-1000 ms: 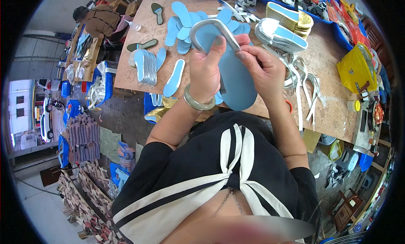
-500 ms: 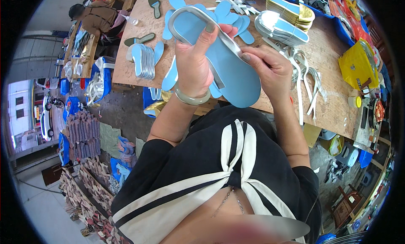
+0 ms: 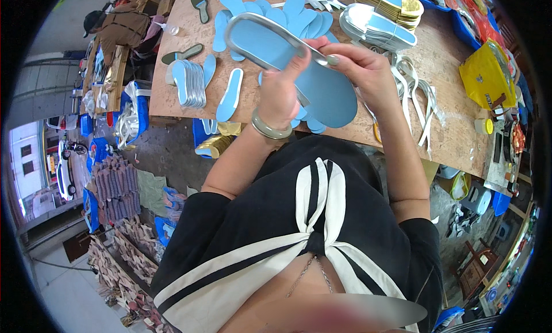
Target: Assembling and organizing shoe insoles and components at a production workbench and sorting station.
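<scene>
Above the table's near edge I hold a blue shoe insole (image 3: 329,97), its toe end tilted toward me. A silver strip (image 3: 253,15) wraps round the insole's far end and along both sides. My left hand (image 3: 279,97), with a pale bangle at the wrist, grips the insole, thumb on the strip. My right hand (image 3: 368,71) pinches the strip against the insole's right edge between thumb and fingers. Behind it, several loose blue insoles (image 3: 294,10) lie fanned out on the table. One silver-edged blue insole (image 3: 230,97) lies left of my left hand.
On the wooden table (image 3: 454,126) stand a bundle of silver-edged insoles (image 3: 376,31), a gold-edged stack (image 3: 391,5) and another stack (image 3: 188,84). Loose white strips (image 3: 422,94) trail at the right, near a yellow bag (image 3: 487,74). A person (image 3: 123,28) bends over another bench.
The held insole has risen and its toe end now sits farther from me. My right hand has moved slightly up and left along the strip, closer to my left fingers.
</scene>
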Demonstrator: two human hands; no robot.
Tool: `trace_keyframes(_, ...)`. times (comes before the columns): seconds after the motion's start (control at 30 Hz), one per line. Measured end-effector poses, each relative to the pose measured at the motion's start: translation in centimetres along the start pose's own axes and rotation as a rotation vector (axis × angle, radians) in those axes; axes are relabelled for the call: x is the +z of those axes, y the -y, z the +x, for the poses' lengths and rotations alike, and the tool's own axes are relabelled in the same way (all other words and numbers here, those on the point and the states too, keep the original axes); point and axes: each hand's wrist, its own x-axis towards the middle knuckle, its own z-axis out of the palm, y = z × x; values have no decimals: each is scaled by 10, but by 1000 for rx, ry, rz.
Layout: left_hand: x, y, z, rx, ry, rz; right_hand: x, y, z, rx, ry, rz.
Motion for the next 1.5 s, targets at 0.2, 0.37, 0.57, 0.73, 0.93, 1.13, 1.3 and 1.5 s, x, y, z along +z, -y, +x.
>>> trace_keyframes(0.2, 6, -11, 1, -6, -90, -61, 3, -4, -14, -33, -153, 3)
trace_keyframes(0.37, 4, -12, 2, 15, -67, -52, 6, -10, -20, -41, -223, -30)
trace_keyframes(0.57, 10, -9, 3, 13, -75, -60, 3, -11, -23, -32, -264, -18)
trace_keyframes(0.73, 8, 1, 2, -2, -59, 41, -6, -20, -14, -75, -125, -371)
trace_keyframes(0.93, -4, 6, 3, 84, 35, 358, -1, -32, -1, 169, -11, -283)
trace_keyframes(1.13, -26, -2, 8, -30, 146, 309, -5, -46, -8, 107, 29, -10)
trace_keyframes(1.3, -46, 10, -7, -78, 483, 475, -13, -51, -5, 206, 167, 116)
trace_keyframes(1.5, -57, 25, -13, -213, 384, 517, -44, -79, -8, 450, 270, 350)
